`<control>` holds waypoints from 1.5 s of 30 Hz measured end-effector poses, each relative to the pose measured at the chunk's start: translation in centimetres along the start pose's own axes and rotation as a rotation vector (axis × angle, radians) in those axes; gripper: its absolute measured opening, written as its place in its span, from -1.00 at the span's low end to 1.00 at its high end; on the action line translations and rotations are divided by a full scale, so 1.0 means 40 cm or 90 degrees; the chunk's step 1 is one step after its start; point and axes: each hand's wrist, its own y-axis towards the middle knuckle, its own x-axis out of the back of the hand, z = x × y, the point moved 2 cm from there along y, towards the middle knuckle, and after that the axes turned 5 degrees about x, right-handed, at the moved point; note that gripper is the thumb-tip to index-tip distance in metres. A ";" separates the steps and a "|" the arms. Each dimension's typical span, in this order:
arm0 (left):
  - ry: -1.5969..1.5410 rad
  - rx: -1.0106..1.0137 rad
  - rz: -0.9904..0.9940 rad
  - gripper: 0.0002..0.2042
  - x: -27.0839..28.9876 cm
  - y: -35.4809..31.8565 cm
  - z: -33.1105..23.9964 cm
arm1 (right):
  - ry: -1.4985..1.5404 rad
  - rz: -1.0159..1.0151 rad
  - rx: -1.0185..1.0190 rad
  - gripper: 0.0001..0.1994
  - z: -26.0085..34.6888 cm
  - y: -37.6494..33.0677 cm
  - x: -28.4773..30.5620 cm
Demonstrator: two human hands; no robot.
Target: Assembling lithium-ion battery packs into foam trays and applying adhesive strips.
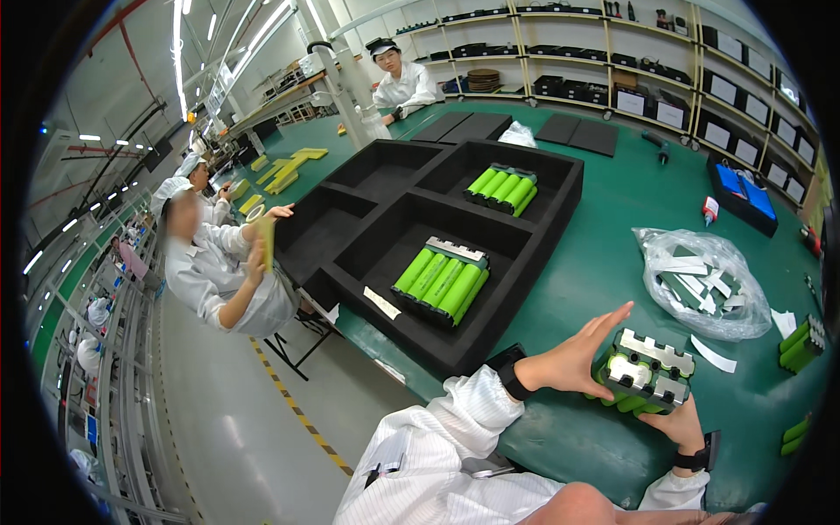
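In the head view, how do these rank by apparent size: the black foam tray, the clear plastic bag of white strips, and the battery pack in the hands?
1. Black foam tray, clearly largest.
2. Clear plastic bag.
3. Battery pack, between the left hand and right hand; it is nearest the camera, so it looks bigger.

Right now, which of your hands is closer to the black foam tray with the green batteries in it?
Left. The left hand is open against the battery pack, just off the black foam tray. The right hand holds the pack from below, farther away.
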 end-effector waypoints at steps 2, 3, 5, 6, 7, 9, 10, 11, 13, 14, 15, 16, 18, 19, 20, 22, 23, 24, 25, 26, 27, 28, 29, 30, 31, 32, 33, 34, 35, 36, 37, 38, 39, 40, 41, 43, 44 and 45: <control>-0.016 0.022 0.005 0.26 0.006 -0.002 0.010 | -0.024 0.003 0.043 -0.33 -0.024 0.006 0.005; 0.028 0.022 -0.043 0.25 0.011 0.000 0.019 | -0.050 -0.001 0.087 -0.30 -0.029 0.006 0.005; 0.095 0.039 -0.159 0.12 0.013 0.007 0.030 | -0.011 -0.040 0.094 -0.26 -0.032 0.006 -0.012; 0.092 0.066 -0.193 0.03 -0.004 0.014 0.050 | -0.110 -0.080 0.140 -0.27 -0.044 0.005 -0.009; 0.096 0.097 -0.231 -0.06 -0.018 0.008 0.078 | -0.204 -0.112 0.189 -0.27 -0.036 0.010 -0.023; 0.130 0.177 -0.231 -0.25 -0.046 -0.004 0.127 | -0.245 -0.150 0.227 -0.33 0.003 0.007 -0.050; 0.143 0.203 -0.198 -0.39 -0.053 -0.013 0.142 | -0.249 -0.148 0.195 -0.35 0.005 0.002 -0.056; 0.147 0.201 -0.201 -0.39 -0.054 -0.024 0.155 | -0.253 -0.145 0.162 -0.37 0.003 -0.001 -0.064; 0.208 0.158 -0.069 -0.46 -0.064 -0.021 0.146 | -0.214 -0.139 0.163 -0.41 0.007 -0.010 -0.087; 0.162 0.164 -0.019 -0.47 -0.065 -0.024 0.133 | -0.192 -0.137 0.164 -0.42 0.021 -0.015 -0.112; 0.121 0.141 0.031 -0.42 -0.062 -0.027 0.116 | -0.168 -0.133 0.166 -0.43 0.029 -0.019 -0.130; 0.064 0.129 0.056 -0.37 -0.060 -0.031 0.108 | -0.141 -0.114 0.165 -0.44 0.003 -0.028 -0.142; 0.067 0.106 0.091 -0.30 -0.045 -0.043 0.100 | -0.114 -0.007 0.170 -0.44 0.011 -0.031 -0.158; 0.122 0.092 0.104 -0.26 -0.029 -0.039 0.094 | -0.091 0.038 0.187 -0.44 0.002 -0.032 -0.162; 0.098 0.164 0.141 -0.22 -0.014 -0.032 0.093 | -0.048 0.027 0.180 -0.55 0.017 -0.034 -0.170; 0.209 0.169 0.177 -0.19 -0.012 -0.044 0.116 | -0.096 0.037 0.205 -0.63 0.035 -0.015 -0.158; 0.257 0.168 0.192 -0.19 -0.013 -0.052 0.123 | -0.145 0.047 0.232 -0.71 0.036 -0.009 -0.153; 0.257 0.169 0.195 -0.19 -0.011 -0.057 0.120 | -0.127 -0.034 0.160 -0.85 0.014 -0.005 -0.137; 0.221 0.187 0.198 -0.19 -0.010 -0.057 0.117 | -0.133 -0.090 0.146 -0.81 -0.019 0.001 -0.106; 0.184 0.206 0.200 -0.19 -0.011 -0.055 0.115 | -0.110 -0.140 0.125 -0.72 -0.054 0.006 -0.072; 0.183 0.207 0.201 -0.19 -0.011 -0.053 0.117 | -0.084 -0.184 0.104 -0.62 -0.066 0.011 -0.055; 0.171 0.195 0.216 -0.18 -0.010 -0.048 0.118 | -0.084 -0.185 0.103 -0.62 -0.071 0.014 -0.055; 0.159 0.184 0.231 -0.17 -0.010 -0.047 0.119 | -0.086 -0.204 0.114 -0.49 -0.065 0.023 -0.054; 0.159 0.183 0.231 -0.17 -0.013 -0.047 0.122 | -0.087 -0.223 0.127 -0.35 -0.058 0.028 -0.056; 0.143 0.159 0.222 -0.17 -0.017 -0.046 0.125 | -0.087 -0.224 0.128 -0.35 -0.079 0.033 -0.054; 0.127 0.135 0.213 -0.17 -0.019 -0.045 0.125 | -0.071 -0.187 0.147 -0.26 -0.116 0.041 -0.049; 0.127 0.136 0.213 -0.17 -0.018 -0.044 0.120 | -0.055 -0.149 0.164 -0.18 -0.126 0.046 -0.054; 0.133 0.128 0.215 -0.17 -0.017 -0.039 0.111 | -0.020 -0.117 0.173 -0.14 -0.129 0.052 -0.061; 0.140 0.120 0.218 -0.17 -0.016 -0.035 0.106 | -0.020 -0.118 0.173 -0.14 -0.122 0.057 -0.062; 0.140 0.122 0.217 -0.17 -0.014 -0.035 0.106 | 0.011 -0.070 0.165 -0.16 -0.116 0.062 -0.067; 0.142 0.104 0.212 -0.16 -0.016 -0.032 0.105 | 0.041 -0.023 0.156 -0.17 -0.111 0.065 -0.072; 0.144 0.086 0.208 -0.16 -0.015 -0.030 0.104 | 0.042 -0.022 0.156 -0.17 -0.103 0.065 -0.073; 0.143 0.087 0.207 -0.16 -0.013 -0.025 0.100 | 0.072 -0.033 0.148 -0.19 -0.095 0.064 -0.070; 0.142 0.084 0.222 -0.15 -0.012 -0.018 0.094 | 0.101 -0.044 0.139 -0.20 -0.092 0.061 -0.068; 0.141 0.081 0.236 -0.15 -0.013 -0.015 0.090 | 0.101 -0.043 0.138 -0.20 -0.094 0.060 -0.066; 0.126 0.081 0.207 -0.13 -0.024 -0.022 0.108 | 0.055 -0.126 0.148 -0.27 -0.102 0.058 -0.063; 0.110 0.079 0.179 -0.11 -0.028 -0.024 0.117 | 0.038 -0.168 0.142 -0.29 -0.103 0.053 -0.066; 0.113 0.082 0.176 -0.11 -0.028 -0.023 0.116 | 0.041 -0.164 0.144 -0.29 -0.105 0.049 -0.063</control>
